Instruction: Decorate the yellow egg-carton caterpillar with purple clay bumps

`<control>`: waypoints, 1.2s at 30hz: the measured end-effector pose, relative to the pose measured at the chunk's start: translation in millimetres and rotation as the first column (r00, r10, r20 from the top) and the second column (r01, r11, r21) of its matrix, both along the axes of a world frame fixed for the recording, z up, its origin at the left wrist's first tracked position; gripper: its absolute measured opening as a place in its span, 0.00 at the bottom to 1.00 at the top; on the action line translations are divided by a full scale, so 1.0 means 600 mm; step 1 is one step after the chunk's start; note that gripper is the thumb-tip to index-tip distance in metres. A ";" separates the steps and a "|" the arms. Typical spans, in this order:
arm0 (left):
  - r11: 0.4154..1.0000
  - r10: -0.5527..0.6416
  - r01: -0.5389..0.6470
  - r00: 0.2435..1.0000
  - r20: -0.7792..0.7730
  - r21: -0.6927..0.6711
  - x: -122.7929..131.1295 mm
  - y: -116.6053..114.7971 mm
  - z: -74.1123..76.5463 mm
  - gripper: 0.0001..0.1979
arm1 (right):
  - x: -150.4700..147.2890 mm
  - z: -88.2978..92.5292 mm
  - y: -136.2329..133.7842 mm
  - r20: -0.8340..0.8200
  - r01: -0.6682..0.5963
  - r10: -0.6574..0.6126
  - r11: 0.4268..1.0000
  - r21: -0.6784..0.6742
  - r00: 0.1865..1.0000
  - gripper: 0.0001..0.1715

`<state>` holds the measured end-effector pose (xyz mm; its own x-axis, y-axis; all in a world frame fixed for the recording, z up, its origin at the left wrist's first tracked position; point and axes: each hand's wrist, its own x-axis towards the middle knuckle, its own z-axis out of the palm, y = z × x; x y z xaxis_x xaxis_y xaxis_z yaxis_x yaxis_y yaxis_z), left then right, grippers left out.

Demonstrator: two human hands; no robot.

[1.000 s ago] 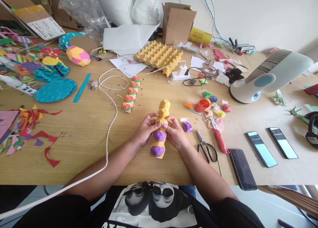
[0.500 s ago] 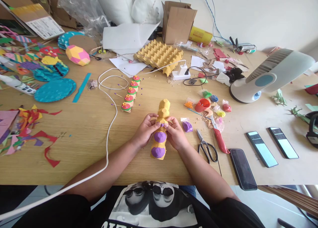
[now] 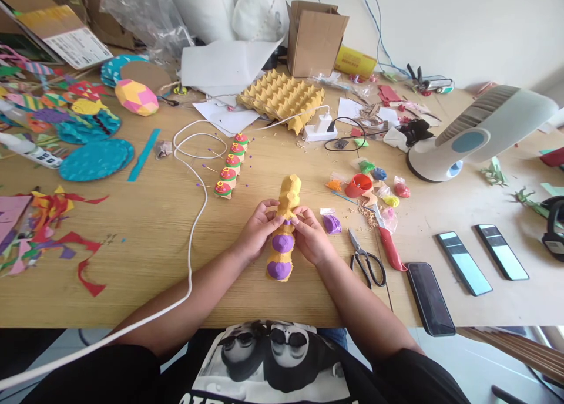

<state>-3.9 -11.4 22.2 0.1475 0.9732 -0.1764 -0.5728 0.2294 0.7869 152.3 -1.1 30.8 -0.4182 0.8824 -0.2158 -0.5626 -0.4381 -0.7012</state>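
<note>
Left hand and right hand are both clamping the yellow carton strip, thumbs flanking a bit of purple clay at its middle. Its far end is pointing to twelve o'clock; two purple bumps are showing toward six. Outward, a purple clay packet is lying at three o'clock, scissors at four; a white cable is winding past at nine, and a red-and-green carton strip is resting between ten and eleven on the tabletop. Too hard a press is risking a dented yellow strip; the cable, crossing the left forearm, could be snagging if that arm swings. Thumbs are hiding part of the middle clay, the fingers behind are partly disappearing, and whether the yellow strip is touching the tabletop, I cannot tell.
</note>
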 end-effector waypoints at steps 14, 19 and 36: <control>1.000 -0.011 0.011 1.000 -0.001 -0.026 -0.002 0.001 -0.005 0.21 | -0.006 0.000 -0.005 0.170 0.050 -0.068 0.993 0.107 0.983 0.26; 1.000 -0.019 0.019 1.000 -0.010 0.007 -0.002 0.000 -0.007 0.19 | -0.005 -0.006 -0.005 0.229 0.084 -0.112 0.988 0.130 0.967 0.22; 0.997 -0.034 0.041 0.992 -0.121 0.058 -0.001 -0.006 -0.008 0.19 | -0.002 -0.007 0.000 0.286 0.164 -0.201 0.975 0.148 0.937 0.17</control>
<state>-4.7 -14.8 17.5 0.1657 0.9768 -0.1357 -0.4652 0.1987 0.8626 150.8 -1.1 26.7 -0.1805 0.9643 -0.1939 -0.3823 -0.2504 -0.8895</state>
